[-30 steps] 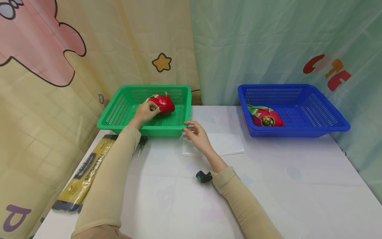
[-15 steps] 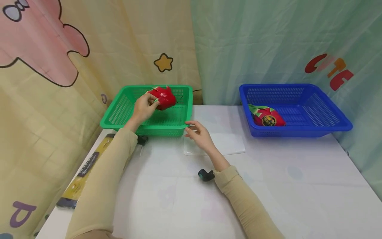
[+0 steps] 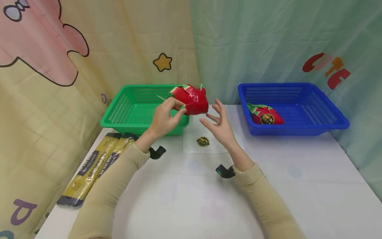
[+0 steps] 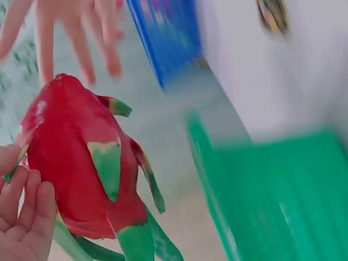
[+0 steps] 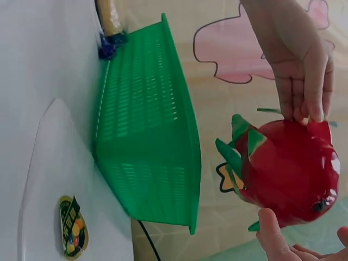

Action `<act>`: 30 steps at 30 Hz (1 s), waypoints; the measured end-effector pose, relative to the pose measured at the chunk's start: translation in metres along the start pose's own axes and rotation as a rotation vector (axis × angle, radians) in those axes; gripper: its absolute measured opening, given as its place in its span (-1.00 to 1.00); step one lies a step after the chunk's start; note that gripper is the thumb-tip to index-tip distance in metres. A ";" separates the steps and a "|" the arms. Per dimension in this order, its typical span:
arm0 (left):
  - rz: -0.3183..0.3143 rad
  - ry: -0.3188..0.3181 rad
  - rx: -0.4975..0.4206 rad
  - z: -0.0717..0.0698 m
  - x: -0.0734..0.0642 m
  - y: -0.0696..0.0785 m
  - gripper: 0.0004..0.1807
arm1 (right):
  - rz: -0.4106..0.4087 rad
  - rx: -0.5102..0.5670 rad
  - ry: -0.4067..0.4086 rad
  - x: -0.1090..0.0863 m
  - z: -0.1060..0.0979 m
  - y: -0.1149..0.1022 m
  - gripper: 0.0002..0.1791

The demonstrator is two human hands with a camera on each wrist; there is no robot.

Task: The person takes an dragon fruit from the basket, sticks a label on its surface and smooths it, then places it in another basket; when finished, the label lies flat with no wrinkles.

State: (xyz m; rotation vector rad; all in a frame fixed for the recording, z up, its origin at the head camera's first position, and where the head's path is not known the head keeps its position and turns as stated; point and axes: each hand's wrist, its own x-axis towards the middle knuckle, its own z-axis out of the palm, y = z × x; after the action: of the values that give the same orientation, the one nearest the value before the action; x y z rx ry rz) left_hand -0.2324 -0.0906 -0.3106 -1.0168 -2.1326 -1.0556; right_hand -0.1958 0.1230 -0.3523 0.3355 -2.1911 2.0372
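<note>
A red dragon fruit (image 3: 195, 99) with green-tipped scales is held up in front of the green basket's right end. My left hand (image 3: 165, 116) pinches one of its scales between thumb and fingers, as the left wrist view also shows on the fruit (image 4: 81, 157). Close to the fruit's right side, my right hand (image 3: 221, 126) has its fingers spread and holds nothing. In the right wrist view the right thumb (image 5: 272, 234) is right at the fruit's lower side. The green basket (image 3: 143, 127) has only its bare floor showing.
A blue basket (image 3: 298, 130) at the right holds another dragon fruit (image 3: 265, 114) with a round label. Below the hands lies a white plastic sheet (image 3: 191, 146) bearing a round sticker (image 3: 203, 141). Spaghetti packs (image 3: 89, 169) lie along the left table edge.
The left hand has lifted the dragon fruit out of the green basket and moved it right. The right hand has left the basket's corner and come up beside the fruit.
</note>
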 end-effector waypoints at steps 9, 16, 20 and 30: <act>0.207 -0.064 0.050 0.057 -0.034 0.043 -0.79 | 0.006 -0.042 0.042 -0.030 -0.037 0.009 -0.06; 0.270 -0.100 0.189 0.082 -0.059 0.066 -0.77 | 0.103 -0.013 -0.011 -0.049 -0.068 0.027 -0.09; 0.373 -0.090 0.299 0.085 -0.069 0.078 -0.75 | 0.104 0.036 -0.102 -0.059 -0.078 0.038 -0.09; 0.121 -0.106 -0.052 0.058 -0.076 0.062 -0.45 | 0.042 0.063 -0.319 -0.078 -0.087 0.061 -0.07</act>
State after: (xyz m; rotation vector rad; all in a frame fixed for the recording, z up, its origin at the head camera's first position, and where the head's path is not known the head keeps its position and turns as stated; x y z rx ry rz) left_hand -0.1466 -0.0461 -0.3718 -1.2353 -2.1066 -1.0235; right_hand -0.1399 0.2189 -0.4232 0.6697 -2.3264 2.2105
